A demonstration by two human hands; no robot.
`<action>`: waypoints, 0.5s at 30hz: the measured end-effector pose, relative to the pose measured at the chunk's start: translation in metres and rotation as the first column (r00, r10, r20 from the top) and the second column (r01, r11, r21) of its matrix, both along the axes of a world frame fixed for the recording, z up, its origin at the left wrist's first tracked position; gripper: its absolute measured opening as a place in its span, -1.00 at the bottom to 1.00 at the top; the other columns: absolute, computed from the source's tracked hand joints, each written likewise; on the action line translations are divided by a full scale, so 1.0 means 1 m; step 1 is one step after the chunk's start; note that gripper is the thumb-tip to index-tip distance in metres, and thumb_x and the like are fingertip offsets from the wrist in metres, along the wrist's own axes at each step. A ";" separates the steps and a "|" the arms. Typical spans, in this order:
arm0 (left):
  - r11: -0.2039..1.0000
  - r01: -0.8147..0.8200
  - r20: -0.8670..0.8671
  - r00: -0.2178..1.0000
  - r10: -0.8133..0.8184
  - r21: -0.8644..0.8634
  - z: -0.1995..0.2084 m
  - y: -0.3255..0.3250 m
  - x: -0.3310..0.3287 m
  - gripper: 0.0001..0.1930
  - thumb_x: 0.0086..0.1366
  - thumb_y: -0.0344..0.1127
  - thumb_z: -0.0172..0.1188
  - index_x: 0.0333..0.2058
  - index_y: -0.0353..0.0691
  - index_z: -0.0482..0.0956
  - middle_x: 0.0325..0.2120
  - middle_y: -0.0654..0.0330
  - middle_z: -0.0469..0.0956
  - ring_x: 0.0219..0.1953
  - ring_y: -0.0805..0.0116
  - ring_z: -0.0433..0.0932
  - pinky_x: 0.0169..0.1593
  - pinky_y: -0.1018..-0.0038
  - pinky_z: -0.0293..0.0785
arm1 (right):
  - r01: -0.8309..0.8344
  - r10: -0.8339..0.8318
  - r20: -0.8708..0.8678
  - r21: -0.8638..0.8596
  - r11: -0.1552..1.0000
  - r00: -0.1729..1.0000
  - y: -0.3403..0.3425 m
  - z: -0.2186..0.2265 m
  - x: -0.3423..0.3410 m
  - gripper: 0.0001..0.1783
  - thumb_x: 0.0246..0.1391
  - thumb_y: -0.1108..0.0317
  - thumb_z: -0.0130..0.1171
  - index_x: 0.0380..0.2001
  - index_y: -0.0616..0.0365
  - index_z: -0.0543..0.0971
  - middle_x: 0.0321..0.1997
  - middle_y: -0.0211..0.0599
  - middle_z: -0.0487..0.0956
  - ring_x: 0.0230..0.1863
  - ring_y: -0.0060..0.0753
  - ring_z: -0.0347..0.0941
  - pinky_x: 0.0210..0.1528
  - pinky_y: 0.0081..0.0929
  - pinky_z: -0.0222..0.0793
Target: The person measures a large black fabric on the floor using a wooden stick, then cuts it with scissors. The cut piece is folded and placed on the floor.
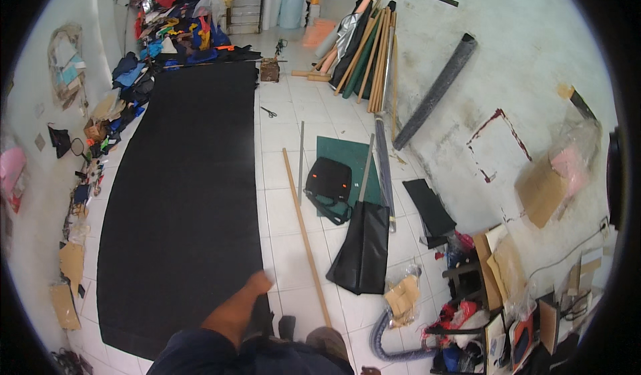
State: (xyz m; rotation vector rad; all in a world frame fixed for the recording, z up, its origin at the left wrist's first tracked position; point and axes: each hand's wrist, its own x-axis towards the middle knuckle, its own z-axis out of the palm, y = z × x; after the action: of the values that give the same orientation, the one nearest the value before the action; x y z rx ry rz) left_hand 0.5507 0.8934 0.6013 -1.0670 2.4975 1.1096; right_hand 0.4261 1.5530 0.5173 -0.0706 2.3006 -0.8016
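Note:
A long sheet of black fabric lies spread on the floor from beside my feet to the far end of the room. My left hand is at its right edge near me, with the arm reaching across from the lower left. The fingers look curled in, and a pale blur at their tips hides what they hold, if anything. At the lower edge, right of my dark clothing, a small skin-toned patch may be part of my right hand; too little shows to tell its fingers.
A wooden pole, black bag, green mat and folded black sheet lie to the right. Scissors rest beyond. Rolls and poles lean at the right wall. Fabric scraps heap at the far left; a cluttered rack stands lower right.

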 end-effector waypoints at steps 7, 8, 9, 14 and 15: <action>0.986 -0.159 -0.621 0.778 0.093 -0.051 0.202 -0.139 -0.312 -0.74 0.22 -0.16 0.23 -0.38 -0.29 0.59 -0.40 -0.04 0.64 -0.37 0.03 0.66 -0.20 0.23 0.58 | 0.061 -0.080 0.230 0.088 0.994 0.970 -0.180 0.064 -0.105 -0.68 0.26 0.10 0.16 -0.22 0.16 0.58 -0.53 -0.34 0.56 -0.57 -0.39 0.47 -0.48 -0.30 0.44; 0.971 -0.239 -0.603 0.779 0.173 -0.030 0.199 -0.180 -0.320 -0.75 0.20 -0.17 0.25 -0.38 -0.27 0.59 -0.43 -0.02 0.64 -0.40 0.07 0.66 -0.23 0.25 0.59 | 0.033 -0.049 0.236 0.073 0.997 0.970 -0.213 0.065 -0.128 -0.69 0.26 0.10 0.16 -0.24 0.16 0.58 -0.53 -0.34 0.56 -0.56 -0.39 0.47 -0.48 -0.31 0.44; 0.949 -0.315 -0.575 0.776 0.259 0.003 0.187 -0.211 -0.325 -0.77 0.18 -0.19 0.28 -0.37 -0.26 0.58 -0.46 0.00 0.64 -0.43 0.12 0.67 -0.26 0.27 0.61 | 0.001 -0.015 0.240 0.058 0.998 0.971 -0.243 0.067 -0.152 -0.69 0.26 0.10 0.16 -0.25 0.16 0.58 -0.53 -0.35 0.56 -0.56 -0.39 0.47 -0.48 -0.32 0.44; 0.888 -0.457 -0.118 0.886 0.449 -0.050 0.064 -0.316 -0.221 -0.67 0.21 -0.13 0.22 -0.18 -0.26 0.61 -0.26 -0.02 0.65 -0.24 0.05 0.67 -0.13 0.19 0.59 | -0.134 0.135 0.160 -0.020 0.991 0.978 -0.334 0.082 -0.288 -0.69 0.27 0.12 0.14 -0.31 0.17 0.57 -0.51 -0.36 0.54 -0.52 -0.42 0.48 -0.46 -0.37 0.45; 0.894 -0.441 0.010 0.896 0.443 -0.076 0.045 -0.321 -0.192 -0.62 0.21 -0.10 0.20 -0.13 -0.26 0.63 -0.20 -0.04 0.65 -0.16 0.00 0.67 -0.05 0.16 0.58 | -0.172 0.175 0.100 -0.045 0.984 0.979 -0.350 0.082 -0.331 -0.69 0.28 0.12 0.14 -0.32 0.18 0.56 -0.50 -0.37 0.54 -0.52 -0.42 0.48 -0.46 -0.38 0.45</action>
State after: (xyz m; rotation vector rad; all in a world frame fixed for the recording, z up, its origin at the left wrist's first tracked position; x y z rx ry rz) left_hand 0.3587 0.5723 0.6460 -1.7225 2.3477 1.1039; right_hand 0.0946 1.2033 0.5996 -0.2374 2.1488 -0.7391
